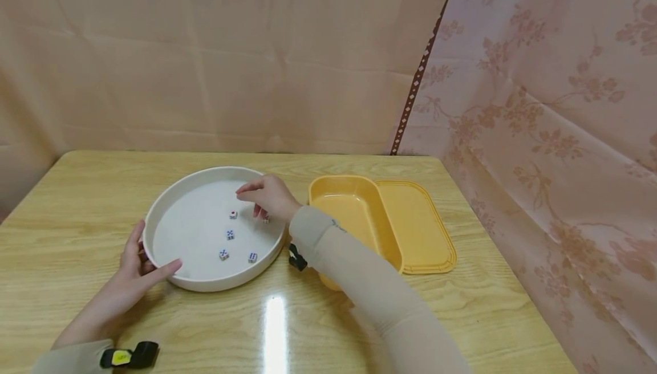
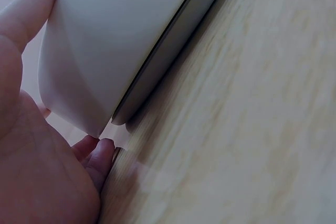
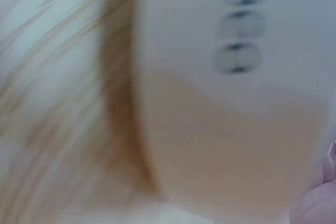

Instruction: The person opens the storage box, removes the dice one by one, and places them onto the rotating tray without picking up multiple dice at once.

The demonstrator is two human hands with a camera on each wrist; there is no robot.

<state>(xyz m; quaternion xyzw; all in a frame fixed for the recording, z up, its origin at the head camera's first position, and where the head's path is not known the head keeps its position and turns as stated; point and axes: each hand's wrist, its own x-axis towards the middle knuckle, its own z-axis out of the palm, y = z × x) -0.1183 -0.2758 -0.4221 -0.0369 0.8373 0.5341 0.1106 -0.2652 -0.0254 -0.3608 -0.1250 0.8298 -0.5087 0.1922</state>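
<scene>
1. Dice (image 1: 230,235) lie scattered inside the round white tray (image 1: 215,284), mostly toward its right side; we count five, one partly hidden by the right hand (image 1: 274,198).
2. The left hand (image 1: 134,274) grips the tray's near-left side, thumb over the rim, fingers bent around the outside.
3. The right hand hovers over the tray, thumb and forefinger close together (we cannot tell whether a die sits between them).
4. Right of the tray, we see a yellow box (image 1: 345,207) and, just beside it, a yellow lid (image 1: 417,227).
</scene>
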